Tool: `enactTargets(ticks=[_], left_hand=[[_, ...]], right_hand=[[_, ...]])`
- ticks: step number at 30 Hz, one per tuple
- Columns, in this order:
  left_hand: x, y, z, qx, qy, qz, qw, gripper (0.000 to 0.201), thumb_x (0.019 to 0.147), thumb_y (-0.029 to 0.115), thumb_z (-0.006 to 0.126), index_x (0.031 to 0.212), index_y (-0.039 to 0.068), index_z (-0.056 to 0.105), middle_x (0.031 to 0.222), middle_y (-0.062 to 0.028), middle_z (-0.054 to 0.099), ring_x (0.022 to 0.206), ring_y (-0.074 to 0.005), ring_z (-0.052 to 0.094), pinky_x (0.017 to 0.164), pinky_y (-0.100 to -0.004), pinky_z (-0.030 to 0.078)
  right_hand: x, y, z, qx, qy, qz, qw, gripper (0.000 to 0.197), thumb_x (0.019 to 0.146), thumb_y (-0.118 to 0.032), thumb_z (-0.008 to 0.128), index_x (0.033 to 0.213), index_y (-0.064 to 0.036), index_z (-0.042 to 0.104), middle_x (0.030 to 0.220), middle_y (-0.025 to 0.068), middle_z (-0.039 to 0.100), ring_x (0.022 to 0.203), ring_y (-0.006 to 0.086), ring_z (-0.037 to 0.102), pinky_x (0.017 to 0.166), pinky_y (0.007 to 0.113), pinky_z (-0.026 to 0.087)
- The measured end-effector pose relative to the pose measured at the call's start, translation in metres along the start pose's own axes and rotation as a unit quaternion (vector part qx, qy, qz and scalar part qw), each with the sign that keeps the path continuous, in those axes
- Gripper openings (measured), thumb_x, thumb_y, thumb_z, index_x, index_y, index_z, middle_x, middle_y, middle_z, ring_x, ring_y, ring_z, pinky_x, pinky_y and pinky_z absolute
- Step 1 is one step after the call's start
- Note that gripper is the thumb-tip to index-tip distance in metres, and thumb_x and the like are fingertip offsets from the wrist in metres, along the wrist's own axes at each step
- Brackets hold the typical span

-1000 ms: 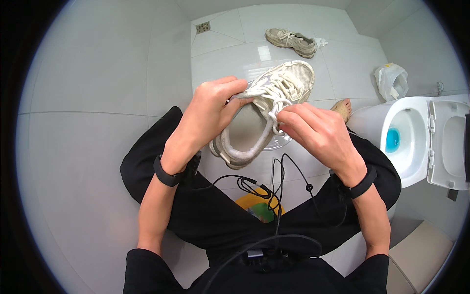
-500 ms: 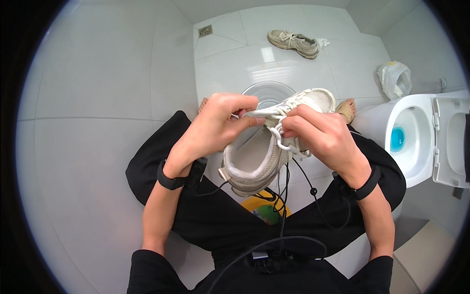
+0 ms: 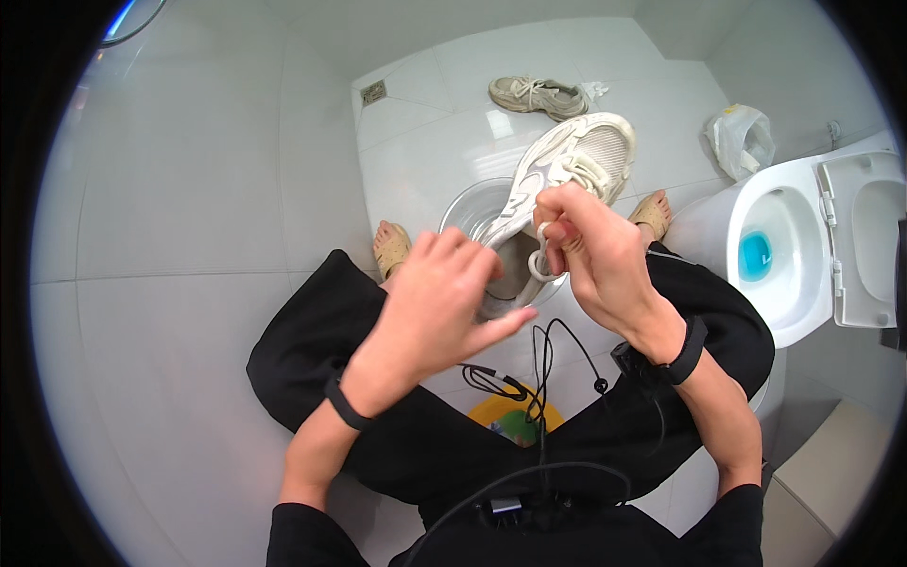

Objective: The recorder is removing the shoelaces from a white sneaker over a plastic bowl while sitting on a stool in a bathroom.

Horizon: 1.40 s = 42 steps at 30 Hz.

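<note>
A cream sneaker (image 3: 543, 175) is tilted over a clear round basin (image 3: 460, 206), its toe pointing away from me to the right. My right hand (image 3: 605, 255) is closed in a pinch on its white shoelace (image 3: 540, 266), by the laced front of the opening. Beside the heel and collar, my left hand (image 3: 430, 307) is open, thumb stretched out and fingers loosely bent. It covers part of the heel, and whether it touches the shoe is hard to see. A second, greyish sneaker (image 3: 537, 96) lies on the floor farther off.
To the right stands a toilet (image 3: 789, 241) with its lid up and blue water inside. A white plastic bag (image 3: 740, 142) sits behind it. Black cables (image 3: 539, 378) dangle between my legs above a yellow container (image 3: 491, 411). A floor drain (image 3: 374, 93) is at far left.
My left hand has let go of the shoe's upper edge and opened. The shoe has turned and moved away from me. My right hand now pinches the lace near the collar.
</note>
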State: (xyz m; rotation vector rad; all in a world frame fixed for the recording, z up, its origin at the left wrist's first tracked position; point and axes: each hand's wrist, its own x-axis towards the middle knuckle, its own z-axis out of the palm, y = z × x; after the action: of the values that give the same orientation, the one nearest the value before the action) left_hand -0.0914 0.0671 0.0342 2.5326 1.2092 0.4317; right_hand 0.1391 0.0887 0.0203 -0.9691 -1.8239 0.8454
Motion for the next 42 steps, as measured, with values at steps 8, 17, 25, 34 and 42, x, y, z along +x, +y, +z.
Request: enactTargets(ticks=[8, 17, 25, 34, 42], left_hand=[[0.009, 0.011, 0.074, 0.074, 0.162, -0.007, 0.984, 0.044, 0.086, 0.043, 0.089, 0.109, 0.008, 0.075, 0.114, 0.0029, 0.071, 0.128, -0.0295, 0.057, 0.111, -0.0477, 0.030], [0.011, -0.005, 0.014, 0.011, 0.178, -0.008, 0.984, 0.016, 0.076, 0.005, 0.085, 0.087, 0.008, 0.073, 0.078, -0.0040, 0.068, 0.089, -0.0242, 0.068, 0.117, -0.0502, 0.044], [0.005, -0.024, 0.001, -0.024, 0.188, -0.005, 0.982, 0.015, 0.076, 0.006, 0.086, 0.086, 0.006, 0.075, 0.075, -0.0034, 0.067, 0.085, -0.0240, 0.065, 0.124, -0.0542, 0.041], [-0.001, -0.024, 0.022, 0.023, 0.115, 0.023, 0.993, 0.021, 0.078, 0.012, 0.088, 0.079, 0.006, 0.069, 0.073, -0.0051, 0.065, 0.092, -0.0261, 0.063, 0.121, -0.0542, 0.045], [0.010, -0.020, 0.001, 0.004, 0.157, 0.017, 0.987, 0.018, 0.084, 0.009, 0.084, 0.083, 0.004, 0.067, 0.076, -0.0065, 0.065, 0.088, -0.0298, 0.058, 0.108, -0.0490, 0.045]], right_hand=[[0.012, -0.011, -0.004, 0.208, 0.049, 0.118, 0.970, 0.008, 0.117, -0.004, 0.054, 0.109, -0.0013, 0.054, 0.083, 0.0015, 0.062, 0.062, 0.0042, 0.053, 0.060, 0.023, 0.045], [0.023, 0.001, -0.047, 0.311, 0.020, 0.154, 0.938, 0.007, 0.120, -0.013, 0.054, 0.116, -0.0061, 0.052, 0.088, -0.0011, 0.058, 0.071, 0.0028, 0.043, 0.064, 0.020, 0.035], [0.017, -0.018, -0.020, -0.267, -0.101, -0.059, 0.957, 0.036, 0.104, -0.036, 0.076, 0.122, -0.0067, 0.066, 0.092, 0.0068, 0.071, 0.073, 0.0239, 0.072, 0.064, 0.036, 0.055], [0.007, 0.010, -0.001, -0.332, -0.146, -0.043, 0.931, 0.011, 0.102, -0.017, 0.071, 0.102, -0.0109, 0.062, 0.091, 0.0042, 0.067, 0.076, 0.0276, 0.075, 0.058, 0.041, 0.054], [0.023, 0.032, -0.079, -0.440, -0.003, 0.083, 0.894, 0.021, 0.096, 0.000, 0.066, 0.111, -0.0148, 0.067, 0.124, 0.0035, 0.069, 0.087, 0.0320, 0.079, 0.067, 0.048, 0.059]])
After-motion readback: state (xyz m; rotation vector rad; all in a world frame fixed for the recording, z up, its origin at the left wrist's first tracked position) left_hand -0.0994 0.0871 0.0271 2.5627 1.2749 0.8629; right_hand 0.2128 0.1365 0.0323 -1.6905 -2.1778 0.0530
